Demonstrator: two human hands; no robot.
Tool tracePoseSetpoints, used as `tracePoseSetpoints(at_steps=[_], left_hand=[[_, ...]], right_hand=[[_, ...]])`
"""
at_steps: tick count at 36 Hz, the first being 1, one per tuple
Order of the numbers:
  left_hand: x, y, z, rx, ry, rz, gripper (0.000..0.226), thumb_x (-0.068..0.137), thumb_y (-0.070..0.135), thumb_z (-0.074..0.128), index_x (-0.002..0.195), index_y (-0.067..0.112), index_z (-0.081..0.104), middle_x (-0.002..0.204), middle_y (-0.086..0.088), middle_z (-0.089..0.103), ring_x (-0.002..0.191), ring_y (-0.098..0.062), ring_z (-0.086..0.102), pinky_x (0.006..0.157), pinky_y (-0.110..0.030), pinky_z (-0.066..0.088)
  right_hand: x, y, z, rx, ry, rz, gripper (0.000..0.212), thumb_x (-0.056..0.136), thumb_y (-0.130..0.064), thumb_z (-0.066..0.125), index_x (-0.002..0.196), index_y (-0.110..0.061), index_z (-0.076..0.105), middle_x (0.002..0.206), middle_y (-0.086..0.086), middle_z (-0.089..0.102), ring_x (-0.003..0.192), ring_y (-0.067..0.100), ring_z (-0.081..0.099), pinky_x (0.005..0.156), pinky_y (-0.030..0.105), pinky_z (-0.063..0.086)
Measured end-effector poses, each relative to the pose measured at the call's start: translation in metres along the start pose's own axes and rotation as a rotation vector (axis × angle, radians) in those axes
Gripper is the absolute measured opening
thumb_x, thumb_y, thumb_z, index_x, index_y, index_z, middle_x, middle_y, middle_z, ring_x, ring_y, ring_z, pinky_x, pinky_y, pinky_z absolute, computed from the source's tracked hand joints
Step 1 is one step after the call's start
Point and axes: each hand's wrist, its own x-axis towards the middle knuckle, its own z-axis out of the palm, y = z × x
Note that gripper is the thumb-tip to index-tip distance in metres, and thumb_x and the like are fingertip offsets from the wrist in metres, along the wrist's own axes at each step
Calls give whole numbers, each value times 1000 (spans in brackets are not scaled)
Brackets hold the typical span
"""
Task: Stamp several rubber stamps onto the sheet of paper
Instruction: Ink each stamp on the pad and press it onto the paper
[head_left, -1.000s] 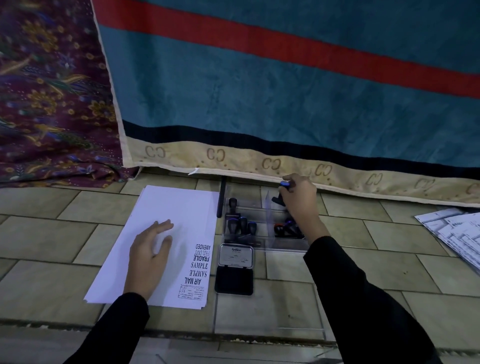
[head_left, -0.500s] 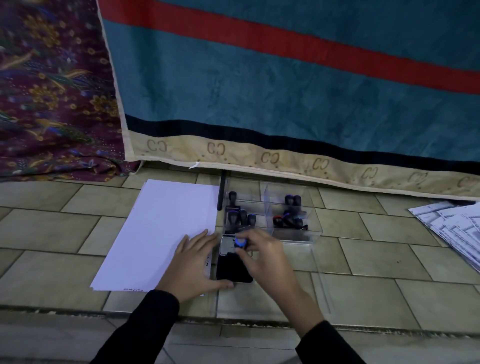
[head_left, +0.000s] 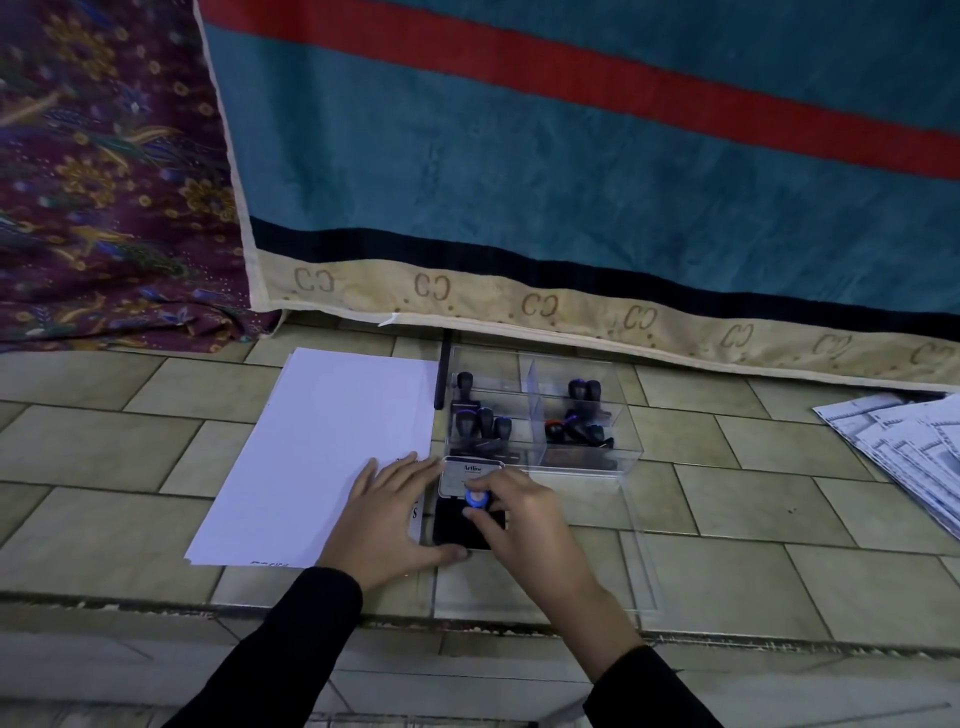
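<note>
Stamp held over ink pad, tiled floor near its front edge.

A blue-topped rubber stamp (head_left: 476, 499) is pinched in the closed fingers of the right hand (head_left: 524, 525) over the open black ink pad (head_left: 470, 527). The left hand (head_left: 387, 519), fingers spread and holding nothing, is laid flat on the sheet of paper (head_left: 322, 452), thumb against the pad's near edge. A clear stamp box (head_left: 540, 415) is set behind the pad.

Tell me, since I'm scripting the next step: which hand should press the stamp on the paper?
The right hand: its fingers already grip the blue-topped stamp over the open ink pad. The left hand lies flat across the sheet of paper and the pad's edge, well placed to steady them.
</note>
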Motion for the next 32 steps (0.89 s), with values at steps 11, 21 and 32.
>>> tracePoseSetpoints(at_steps=[11, 21, 32], left_hand=[[0, 1, 0, 3, 7, 10, 107, 59, 90, 48, 148, 37, 21, 155, 21, 21, 144, 3, 7, 120, -35, -5], [-6, -2, -27, -662, 258, -162, 47, 87, 57, 51, 132, 44, 47, 134, 41, 43, 127, 19, 33, 102, -11, 28], [-26, -75, -59, 38, 383, -429, 37, 96, 19, 50, 133, 16, 52, 147, -5, 45, 142, -25, 30, 116, -49, 13]], right_hand=[[0, -2, 3, -30, -39, 18, 11, 79, -7, 70, 86, -8, 62, 94, 7, 64, 85, 19, 64, 75, 36, 56], [-4, -2, 2, -12, -23, 38, 12, 79, -5, 71, 89, -5, 63, 98, 8, 66, 92, 18, 66, 78, 34, 57], [22, -32, 13, 166, -68, 54, 17, 79, -7, 70, 94, -12, 64, 91, -2, 60, 80, 12, 65, 74, 20, 56]])
